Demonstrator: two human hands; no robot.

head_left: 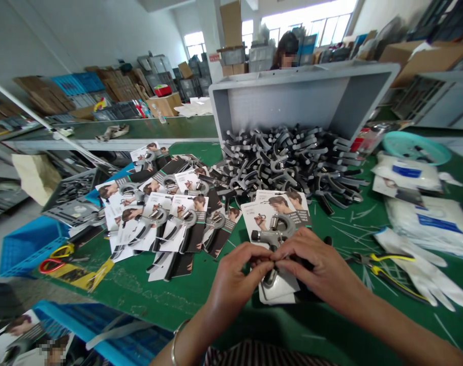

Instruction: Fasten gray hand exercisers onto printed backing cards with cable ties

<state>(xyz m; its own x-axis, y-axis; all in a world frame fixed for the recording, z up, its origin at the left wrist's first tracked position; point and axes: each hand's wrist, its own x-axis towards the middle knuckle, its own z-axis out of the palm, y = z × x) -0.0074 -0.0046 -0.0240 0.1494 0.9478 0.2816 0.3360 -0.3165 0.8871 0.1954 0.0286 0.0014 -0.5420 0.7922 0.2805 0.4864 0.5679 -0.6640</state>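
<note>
In front of me lies a hand gripper [282, 226], grey and black with a spring, on a printed backing card [259, 216]. My left hand [241, 269] and my right hand [311, 259] meet over its lower part. The fingertips of both are pinched together on what looks like a thin cable tie, mostly hidden by the fingers. Another card peeks out behind the first. To the left, several carded hand grippers [183, 221] lie in an overlapping heap. Loose hand grippers [280, 157] spill from a tipped grey crate [292, 101] beyond my hands.
At right are yellow-black cutting pliers [391, 277], white gloves [425, 269], bagged white packs [429, 223], a turquoise basin [414, 145] and scattered thin white strips. Scissors [59, 256] lie near the left table edge. Blue crates [33, 244] stand below. A person [286, 51] is behind the crate.
</note>
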